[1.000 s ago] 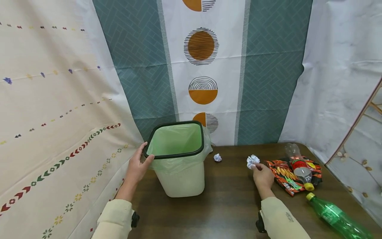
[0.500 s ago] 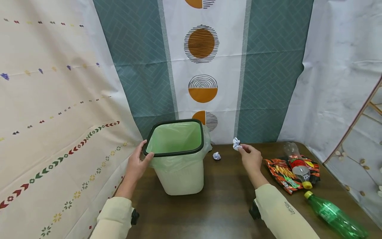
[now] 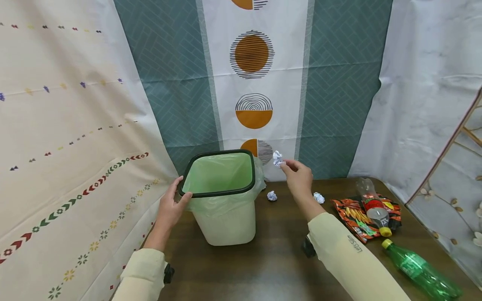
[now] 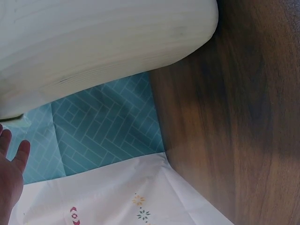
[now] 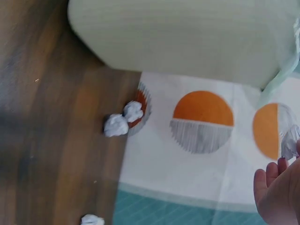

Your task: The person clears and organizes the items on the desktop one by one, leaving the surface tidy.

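Note:
A pale bin (image 3: 226, 225) with a dark rim and a green liner bag (image 3: 226, 171) stands on the table. My left hand (image 3: 170, 208) rests against the rim's near left corner, fingers extended, thumb apart; in the left wrist view the left hand (image 4: 10, 176) shows only partly. To the right of the bin, my right hand (image 3: 298, 177) pinches a crumpled paper ball (image 3: 277, 159) in the air, about rim height. The right wrist view shows that held ball (image 5: 290, 141) at its edge. Other paper balls lie on the table, one (image 3: 272, 195) beside the bin, one (image 3: 318, 197) farther right.
On the right of the table (image 3: 278, 259) lie an orange-and-black snack bag (image 3: 355, 215), a clear bottle (image 3: 374, 207) with a yellow cap on top of it, and a green bottle (image 3: 418, 267). Patterned curtains (image 3: 339, 104) hang behind and at the sides.
My right hand has lifted the paper ball off the table and carried it left and up towards the bin. Another ball has come into sight behind it. The left hand stays at the rim.

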`<state>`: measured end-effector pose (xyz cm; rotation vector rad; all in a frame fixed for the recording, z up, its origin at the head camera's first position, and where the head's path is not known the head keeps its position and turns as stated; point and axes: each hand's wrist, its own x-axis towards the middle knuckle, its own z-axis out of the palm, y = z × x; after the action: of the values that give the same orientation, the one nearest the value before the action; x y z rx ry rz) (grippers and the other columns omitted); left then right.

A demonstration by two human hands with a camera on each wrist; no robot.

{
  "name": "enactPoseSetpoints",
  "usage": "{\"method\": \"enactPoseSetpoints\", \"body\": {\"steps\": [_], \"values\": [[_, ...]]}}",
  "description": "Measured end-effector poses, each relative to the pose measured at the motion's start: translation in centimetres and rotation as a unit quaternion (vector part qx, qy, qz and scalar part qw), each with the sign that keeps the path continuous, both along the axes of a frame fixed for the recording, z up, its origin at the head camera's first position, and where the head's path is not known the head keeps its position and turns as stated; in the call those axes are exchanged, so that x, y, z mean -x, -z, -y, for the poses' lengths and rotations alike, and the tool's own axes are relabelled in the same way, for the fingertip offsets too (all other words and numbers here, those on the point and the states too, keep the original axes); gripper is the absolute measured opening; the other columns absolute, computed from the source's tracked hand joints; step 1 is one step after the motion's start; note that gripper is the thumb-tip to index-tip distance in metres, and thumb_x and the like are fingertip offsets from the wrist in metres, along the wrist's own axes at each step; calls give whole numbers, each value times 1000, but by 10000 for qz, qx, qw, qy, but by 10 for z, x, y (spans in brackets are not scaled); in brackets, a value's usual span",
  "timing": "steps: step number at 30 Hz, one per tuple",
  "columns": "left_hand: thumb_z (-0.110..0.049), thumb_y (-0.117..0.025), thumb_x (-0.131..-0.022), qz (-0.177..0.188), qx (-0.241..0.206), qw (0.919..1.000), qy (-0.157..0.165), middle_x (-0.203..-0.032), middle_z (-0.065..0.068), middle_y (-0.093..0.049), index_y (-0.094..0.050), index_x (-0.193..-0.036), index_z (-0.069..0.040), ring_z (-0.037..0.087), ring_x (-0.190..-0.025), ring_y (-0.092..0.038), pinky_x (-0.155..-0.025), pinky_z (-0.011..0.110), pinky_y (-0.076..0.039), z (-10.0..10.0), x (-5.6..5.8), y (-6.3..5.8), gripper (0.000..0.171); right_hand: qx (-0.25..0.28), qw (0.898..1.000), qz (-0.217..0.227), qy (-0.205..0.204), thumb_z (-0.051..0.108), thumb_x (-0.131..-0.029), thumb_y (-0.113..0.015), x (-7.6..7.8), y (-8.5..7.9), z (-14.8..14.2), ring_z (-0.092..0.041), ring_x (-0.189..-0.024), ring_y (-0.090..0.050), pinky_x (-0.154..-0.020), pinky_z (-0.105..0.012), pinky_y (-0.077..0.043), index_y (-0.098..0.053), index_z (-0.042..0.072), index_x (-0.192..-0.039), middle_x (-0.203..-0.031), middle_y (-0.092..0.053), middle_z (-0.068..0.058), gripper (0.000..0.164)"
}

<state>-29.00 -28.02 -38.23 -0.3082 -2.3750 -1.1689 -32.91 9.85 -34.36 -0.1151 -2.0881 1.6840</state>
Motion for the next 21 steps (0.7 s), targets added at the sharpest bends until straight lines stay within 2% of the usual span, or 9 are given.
{"method": "enactPoseSetpoints", "body": {"steps": [12,21], "values": [[-32,-57,-96,-43,52,10000,-41,-151,24,-38,-36,-152,-7,39,-136,-40,-111,57,-28,-1,-1,-1,65,-96,9983,-358,-458,22,-94,-68,-2,-33,34,-24,-103,-62,-86,-39,-50,-74,5,-114,-109,-71,-12,27],[-32,-56,-96,-48,85,9999,-80,-151,24,-39,-36,-152,-7,40,-136,-40,-111,57,-28,-1,0,-1,65,-31,9961,-478,-735,20,-92,-71,-4,-44,65,-20,-97,-63,-82,-35,-50,-76,8,-110,-103,-72,-7,22]]}}
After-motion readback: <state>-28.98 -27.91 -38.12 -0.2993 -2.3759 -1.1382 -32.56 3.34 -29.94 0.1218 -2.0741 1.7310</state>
